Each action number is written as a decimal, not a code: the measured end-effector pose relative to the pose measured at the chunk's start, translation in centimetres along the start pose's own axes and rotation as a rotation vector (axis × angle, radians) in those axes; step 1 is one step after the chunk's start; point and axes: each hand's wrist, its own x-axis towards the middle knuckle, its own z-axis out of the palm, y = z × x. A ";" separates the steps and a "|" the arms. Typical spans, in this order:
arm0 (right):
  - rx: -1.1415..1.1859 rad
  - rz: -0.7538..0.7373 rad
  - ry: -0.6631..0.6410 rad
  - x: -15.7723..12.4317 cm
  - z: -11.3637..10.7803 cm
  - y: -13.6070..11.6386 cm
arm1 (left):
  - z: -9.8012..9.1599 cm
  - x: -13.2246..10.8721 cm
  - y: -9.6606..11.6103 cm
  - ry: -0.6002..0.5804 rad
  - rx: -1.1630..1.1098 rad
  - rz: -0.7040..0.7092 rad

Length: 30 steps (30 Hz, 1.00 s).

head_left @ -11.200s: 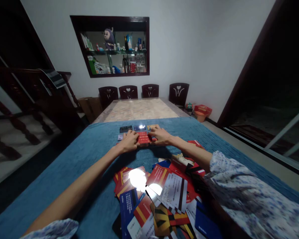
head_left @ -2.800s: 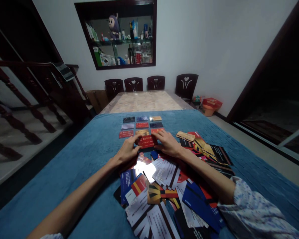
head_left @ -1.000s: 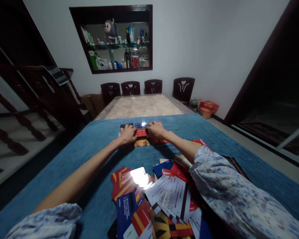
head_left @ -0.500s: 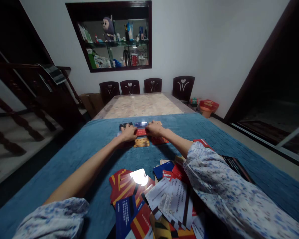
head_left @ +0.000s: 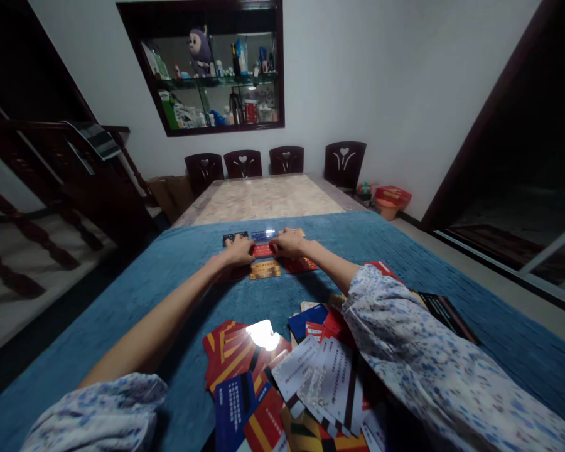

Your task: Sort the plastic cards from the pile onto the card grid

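Observation:
A red card (head_left: 263, 251) lies flat on the blue cloth in the middle of a grid of cards. My left hand (head_left: 239, 250) has its fingertips pressed at this card's left end, and my right hand (head_left: 288, 243) grips its right end. Behind it are a black card (head_left: 235, 236) and a blue card (head_left: 263, 235). In front lie a gold card (head_left: 265, 270) and another red card (head_left: 301, 265). My hands partly cover the cards at both sides. Closer to me, a loose heap holds red-and-yellow cards (head_left: 226, 361), a dark blue card (head_left: 233, 408) and white cards (head_left: 332, 383).
The blue cloth (head_left: 169, 289) covers the near part of the table (head_left: 268, 194). A dark, flat item (head_left: 445, 314) lies beyond my right sleeve. Several chairs (head_left: 344, 162) stand at the far end. A railing (head_left: 37, 232) runs along the left.
The view has shifted slightly. Both hands stay at the ends of the red card, with hardly any movement, and the other cards lie as before.

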 end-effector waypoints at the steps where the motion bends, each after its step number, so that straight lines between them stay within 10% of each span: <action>1: 0.003 0.000 0.001 -0.1 -0.1 -0.1 | -0.1 0.0 0.0 -0.003 0.007 0.003; 30: -0.008 -0.045 0.089 -2.6 -1.5 0.8 | -0.6 -0.9 -0.3 0.105 0.038 0.044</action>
